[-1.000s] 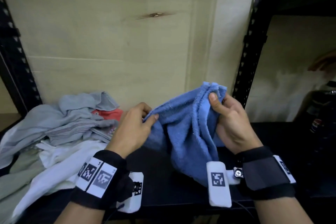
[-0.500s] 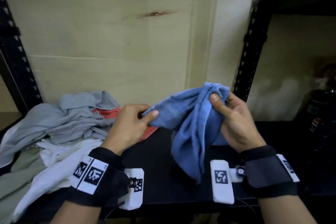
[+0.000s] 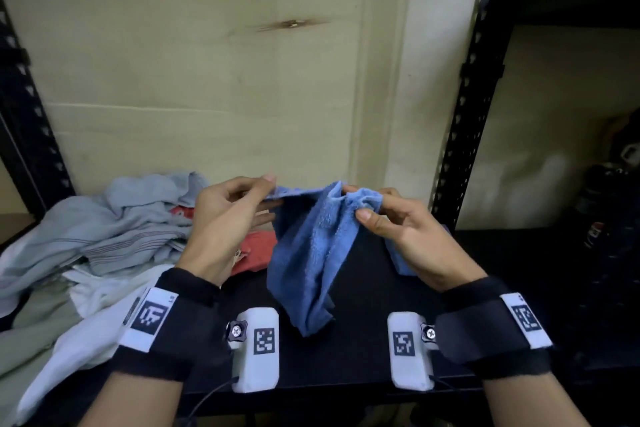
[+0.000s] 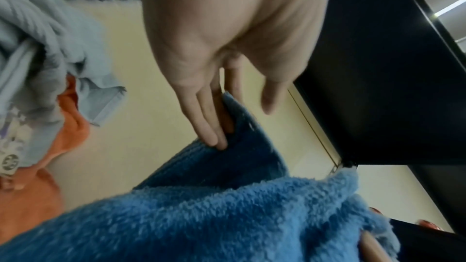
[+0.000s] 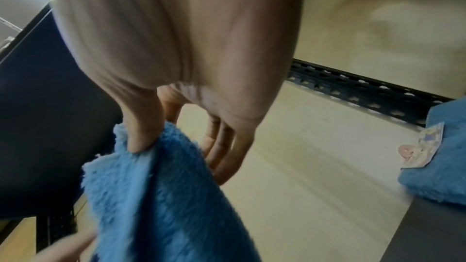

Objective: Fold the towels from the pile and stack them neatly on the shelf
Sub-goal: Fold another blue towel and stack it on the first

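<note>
A blue terry towel (image 3: 308, 253) hangs bunched between my hands above the black shelf board (image 3: 363, 340). My left hand (image 3: 270, 194) pinches its upper edge at the left; in the left wrist view the fingers (image 4: 211, 127) lie along that edge of the blue towel (image 4: 227, 216). My right hand (image 3: 353, 201) pinches the gathered top corner, with the thumb (image 5: 141, 138) pressed into the pile of the blue towel (image 5: 156, 206). The heap of unfolded towels (image 3: 114, 229) lies at the left: light blue, white, grey-green and a red one (image 3: 258, 251).
A folded blue towel (image 5: 438, 166) with a paper label lies on the shelf by my right hand, partly hidden behind it in the head view. Black perforated uprights (image 3: 464, 135) frame the bay. A beige board (image 3: 207, 80) closes the back. Dark items stand at far right (image 3: 602, 211).
My left hand has risen and drawn its edge of the towel up level with the right hand. The right hand has shifted its pinch on the bunched corner; the towel now hangs between both.
</note>
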